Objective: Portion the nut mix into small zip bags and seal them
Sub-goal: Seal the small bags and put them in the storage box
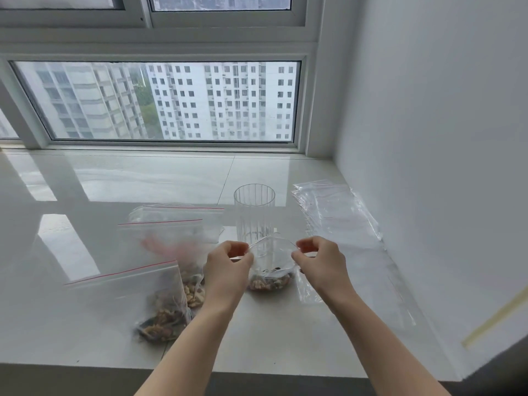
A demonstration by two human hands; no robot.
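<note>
Windowsill point(114, 324): hands pinching bag point(271, 270) mouth.

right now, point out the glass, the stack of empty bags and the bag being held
glass point(254, 212), head view, ribbed side wall
stack of empty bags point(334, 207), head view, top sheet
held bag point(270, 281), head view, nut-filled bottom

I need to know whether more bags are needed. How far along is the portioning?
Done, apparently: two filled zip bags lie left with closed-looking red strips. In hand: left hand and right hand pinch the top corners of a small bag holding nuts, unsealed. Left: sealing it; a stack of empty bags waits right. The glass looks empty.
</note>
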